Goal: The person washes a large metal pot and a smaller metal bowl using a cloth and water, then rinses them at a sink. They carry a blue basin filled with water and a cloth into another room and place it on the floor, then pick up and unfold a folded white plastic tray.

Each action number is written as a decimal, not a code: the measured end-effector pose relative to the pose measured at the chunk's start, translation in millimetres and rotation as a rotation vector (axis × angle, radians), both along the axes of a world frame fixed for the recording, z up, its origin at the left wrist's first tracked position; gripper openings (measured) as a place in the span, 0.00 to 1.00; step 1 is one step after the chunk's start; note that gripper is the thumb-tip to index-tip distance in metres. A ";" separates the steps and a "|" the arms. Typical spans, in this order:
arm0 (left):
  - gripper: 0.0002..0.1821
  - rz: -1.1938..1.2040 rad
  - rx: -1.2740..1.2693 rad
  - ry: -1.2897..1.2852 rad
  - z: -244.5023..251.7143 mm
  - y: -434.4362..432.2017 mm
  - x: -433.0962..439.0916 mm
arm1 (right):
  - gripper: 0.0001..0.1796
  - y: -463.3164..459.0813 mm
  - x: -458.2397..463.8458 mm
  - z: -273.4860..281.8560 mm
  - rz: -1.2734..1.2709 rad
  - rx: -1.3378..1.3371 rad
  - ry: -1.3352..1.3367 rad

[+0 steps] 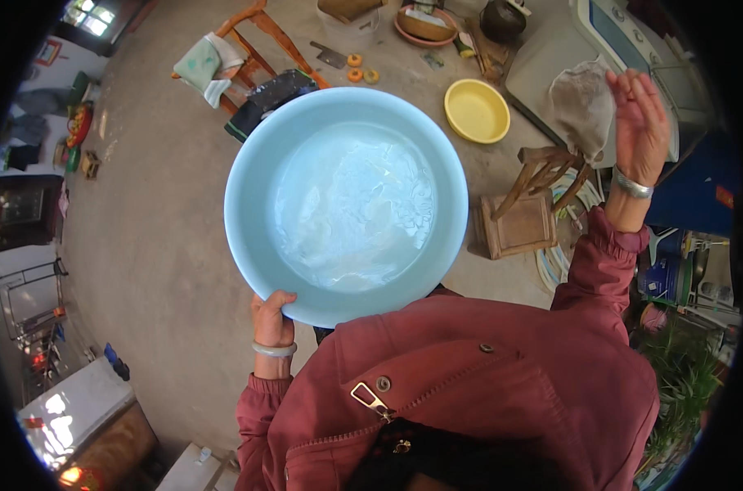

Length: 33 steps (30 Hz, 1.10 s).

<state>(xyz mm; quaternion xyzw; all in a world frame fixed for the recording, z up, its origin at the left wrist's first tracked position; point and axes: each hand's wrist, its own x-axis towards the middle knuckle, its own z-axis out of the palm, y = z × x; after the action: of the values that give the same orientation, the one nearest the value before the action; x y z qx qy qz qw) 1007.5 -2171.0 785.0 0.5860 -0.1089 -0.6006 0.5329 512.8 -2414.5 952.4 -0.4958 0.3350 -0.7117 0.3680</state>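
Note:
A large light-blue plastic basin (248, 215) is held before me, tilted so that its inside faces up at the camera. Its bottom glistens with what looks like shallow water. My left hand (274, 322) grips the lower-left rim, thumb over the edge, and the near side of the basin rests by my jacket. Raised far to the right, my right hand (642, 126) shows its palm with the fingers extended. Beside its fingertips is a beige thin cloth (583, 107), hanging down by a wooden chair back (546, 156); whether they touch is unclear.
A yellow basin (477, 112) lies on the floor ahead. Near it are a cleaver (329, 56) and several orange fruits (355, 67). Another wooden chair (248, 49) stands at upper left. A washing machine (549, 55) and a coiled hose (549, 270) are on the right.

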 end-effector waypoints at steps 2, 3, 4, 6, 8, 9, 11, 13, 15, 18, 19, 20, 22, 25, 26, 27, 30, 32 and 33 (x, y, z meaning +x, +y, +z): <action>0.24 0.012 -0.032 -0.020 3.1 -9.1 24.6 | 0.13 -19.6 -2.3 8.8 -0.148 -0.171 0.218; 0.24 0.001 -0.082 -0.012 2.3 -18.1 36.4 | 0.15 -41.1 -11.5 9.5 -0.190 -0.085 0.252; 0.25 -0.007 -0.043 -0.015 4.1 -25.7 53.5 | 0.17 -57.4 -25.3 0.2 -0.273 0.010 0.308; 0.26 -0.050 -0.046 -0.028 8.2 -43.4 84.2 | 0.13 -75.5 -62.2 -34.8 -0.579 0.180 0.689; 0.27 -0.082 -0.064 -0.029 11.6 -55.8 105.8 | 0.19 -75.6 -96.7 -88.8 -0.765 0.511 0.900; 0.27 -0.098 -0.055 -0.030 13.3 -61.5 114.6 | 0.22 -65.9 -107.8 -123.6 -0.752 0.604 1.027; 0.27 -0.114 -0.089 -0.046 15.1 -74.7 125.6 | 0.28 -44.2 -120.5 -187.2 -0.808 0.849 1.238; 0.27 -0.114 -0.079 -0.057 17.0 -84.5 130.5 | 0.35 -23.0 -115.5 -248.2 -0.767 1.055 1.259; 0.28 -0.093 -0.095 -0.075 18.5 -91.2 129.1 | 0.44 -11.6 -106.8 -293.5 -0.679 1.044 1.245; 0.29 -0.031 -0.077 -0.122 17.3 -96.6 111.2 | 0.43 -25.6 -96.9 -333.9 -0.729 1.096 1.299; 0.29 -0.004 -0.088 -0.137 16.5 -97.2 101.1 | 0.45 -33.8 -98.9 -340.6 -0.673 1.112 1.355; 0.29 0.029 -0.072 -0.128 16.5 -95.8 89.4 | 0.46 -42.6 -102.4 -345.2 -0.637 1.153 1.435; 0.30 0.091 -0.065 -0.110 15.3 -96.1 60.4 | 0.41 -58.6 -113.9 -354.4 -0.390 1.152 1.637; 0.30 0.178 -0.031 -0.098 16.9 -95.5 12.8 | 0.29 -75.4 -135.8 -375.1 -0.002 1.273 1.737; 0.30 0.180 -0.014 -0.093 17.4 -97.4 -3.2 | 0.26 -80.7 -148.6 -382.0 0.125 1.310 1.727; 0.30 0.182 0.000 -0.085 17.0 -99.7 -17.6 | 0.23 -86.1 -163.4 -387.4 0.102 1.244 1.720; 0.30 0.173 0.054 -0.082 16.4 -113.4 -55.5 | 0.13 -105.4 -211.9 -402.6 -0.120 0.869 1.954; 0.30 0.157 0.073 -0.092 17.3 -120.9 -74.8 | 0.11 -122.2 -274.7 -384.2 -0.470 0.932 1.780; 0.30 0.148 0.069 -0.097 17.1 -125.8 -83.5 | 0.11 -131.2 -318.2 -361.9 -0.349 0.896 2.221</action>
<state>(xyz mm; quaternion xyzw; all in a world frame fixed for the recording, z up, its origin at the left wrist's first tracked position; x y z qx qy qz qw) 924.0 -2296.8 802.0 0.6388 -0.0701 -0.5340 0.5494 194.6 -2545.7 590.5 -0.6135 0.7476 0.2408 -0.0820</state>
